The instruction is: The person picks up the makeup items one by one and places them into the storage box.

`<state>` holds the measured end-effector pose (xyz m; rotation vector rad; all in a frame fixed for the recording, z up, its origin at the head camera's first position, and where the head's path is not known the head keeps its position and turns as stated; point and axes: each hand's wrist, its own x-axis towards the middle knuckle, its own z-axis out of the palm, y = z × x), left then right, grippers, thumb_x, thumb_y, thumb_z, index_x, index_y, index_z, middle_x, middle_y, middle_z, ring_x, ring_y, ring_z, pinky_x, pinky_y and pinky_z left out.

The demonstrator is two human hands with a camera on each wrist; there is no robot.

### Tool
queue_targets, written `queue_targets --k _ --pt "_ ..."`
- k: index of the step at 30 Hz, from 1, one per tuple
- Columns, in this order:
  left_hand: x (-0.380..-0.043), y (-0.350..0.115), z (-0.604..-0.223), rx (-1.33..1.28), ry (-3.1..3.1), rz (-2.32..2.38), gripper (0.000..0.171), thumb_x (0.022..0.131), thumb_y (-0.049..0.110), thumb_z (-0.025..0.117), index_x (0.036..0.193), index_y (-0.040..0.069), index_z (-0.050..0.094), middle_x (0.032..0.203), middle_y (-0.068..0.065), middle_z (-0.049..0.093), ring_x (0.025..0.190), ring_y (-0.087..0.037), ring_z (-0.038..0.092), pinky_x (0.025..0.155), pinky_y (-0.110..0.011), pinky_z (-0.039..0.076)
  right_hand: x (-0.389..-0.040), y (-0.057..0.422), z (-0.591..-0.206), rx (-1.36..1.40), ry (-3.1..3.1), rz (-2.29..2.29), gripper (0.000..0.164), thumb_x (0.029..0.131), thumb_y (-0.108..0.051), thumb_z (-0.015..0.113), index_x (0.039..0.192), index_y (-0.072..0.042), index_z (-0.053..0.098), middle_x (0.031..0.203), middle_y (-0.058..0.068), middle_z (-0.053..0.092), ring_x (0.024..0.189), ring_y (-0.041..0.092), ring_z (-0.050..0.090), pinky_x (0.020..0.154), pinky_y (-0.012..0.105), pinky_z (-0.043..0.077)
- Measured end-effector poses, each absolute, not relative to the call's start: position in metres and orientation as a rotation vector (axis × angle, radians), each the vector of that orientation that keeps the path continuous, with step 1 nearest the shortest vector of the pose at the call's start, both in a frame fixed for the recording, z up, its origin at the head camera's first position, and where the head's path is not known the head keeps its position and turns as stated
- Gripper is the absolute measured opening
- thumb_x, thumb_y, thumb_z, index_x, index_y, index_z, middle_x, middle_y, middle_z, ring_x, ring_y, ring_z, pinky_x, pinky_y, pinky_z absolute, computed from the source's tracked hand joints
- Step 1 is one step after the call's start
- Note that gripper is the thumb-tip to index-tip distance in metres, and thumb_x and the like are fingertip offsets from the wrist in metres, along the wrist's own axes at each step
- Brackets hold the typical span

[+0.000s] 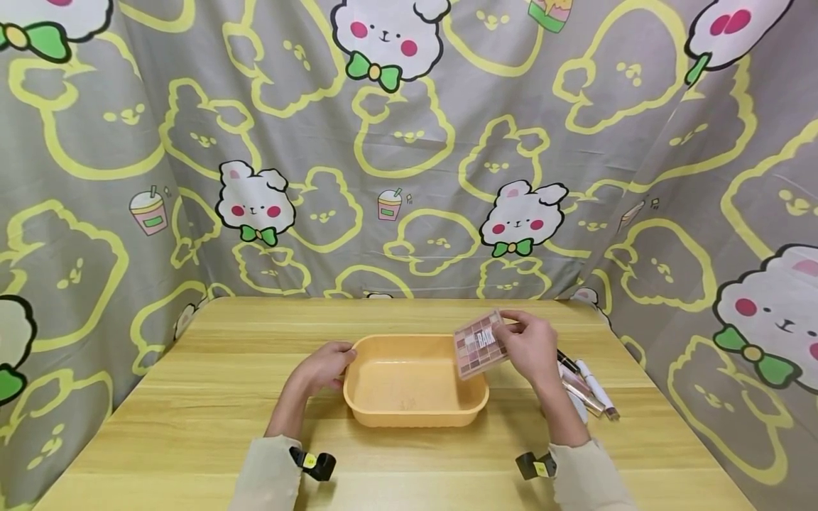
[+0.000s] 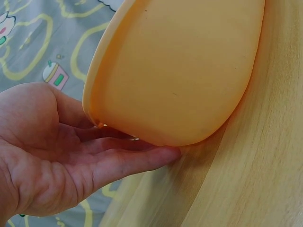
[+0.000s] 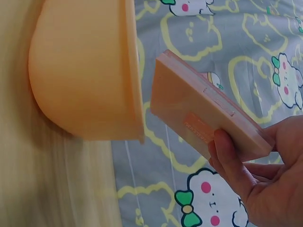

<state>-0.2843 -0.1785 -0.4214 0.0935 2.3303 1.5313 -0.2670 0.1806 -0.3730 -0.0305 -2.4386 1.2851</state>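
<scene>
My right hand [image 1: 532, 348] pinches an eyeshadow palette [image 1: 476, 349] by one corner, tilted over the right end of a yellow-orange plastic basin [image 1: 409, 411]. The palette's clear lid, with rows of brown and pink pans under it, faces up in the head view. Its plain pinkish underside [image 3: 189, 99] shows in the right wrist view, apart from the basin wall. At the basin's left end my left hand [image 1: 326, 365] grips the rim. In the left wrist view, its fingers [image 2: 128, 163] touch the outer wall from below, and part of the thumb is hidden.
Right of the basin, partly behind my right forearm, lies a small group of cosmetics: a white tube [image 1: 596, 387], a black pen-like stick [image 1: 567, 360] and a pinkish tube [image 1: 583, 395]. A patterned grey curtain [image 1: 422, 177] encloses the wooden table [image 1: 211, 397] at the back and sides.
</scene>
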Motion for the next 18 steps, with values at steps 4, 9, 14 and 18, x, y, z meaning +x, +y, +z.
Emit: queue_targets --k 4,9,14,18 --pt "-0.285 -0.178 -0.421 0.096 2.335 1.532 0.048 0.110 0.016 0.037 0.149 -0.010 0.040 0.130 -0.024 0.062 0.117 -0.036 0.063 0.082 -0.047 0.060 -0.267 0.172 -0.377 0.016 -2.447 1.326 0.034 0.091 -0.013 0.070 0.123 0.000 0.072 0.096 0.022 0.076 0.075 0.024 0.075 0.055 0.026 0.055" --pt "-0.285 -0.178 -0.421 0.097 2.337 1.532 0.047 0.109 0.016 0.037 0.149 -0.010 0.041 0.129 -0.023 0.063 0.116 -0.035 0.064 0.081 -0.047 0.060 -0.266 0.158 -0.383 0.061 -2.463 1.336 0.031 0.091 -0.012 0.070 0.119 0.001 0.072 0.092 0.021 0.077 0.075 0.026 0.075 0.056 0.027 0.057" --pt "-0.285 -0.178 -0.421 0.097 2.336 1.525 0.048 0.110 0.017 0.037 0.150 -0.009 0.040 0.130 -0.023 0.062 0.116 -0.034 0.063 0.082 -0.047 0.059 -0.267 0.146 -0.391 0.079 -2.480 1.357 0.028 0.090 -0.009 0.071 0.116 0.001 0.071 0.090 0.019 0.076 0.075 0.024 0.074 0.057 0.028 0.058" --pt "-0.284 -0.178 -0.420 0.097 2.337 1.519 0.048 0.110 0.017 0.038 0.150 -0.009 0.040 0.132 -0.023 0.062 0.118 -0.035 0.063 0.082 -0.047 0.059 -0.266 0.138 -0.396 0.092 -2.486 1.382 0.028 0.088 -0.007 0.071 0.115 0.001 0.070 0.090 0.018 0.076 0.074 0.022 0.073 0.056 0.028 0.058"
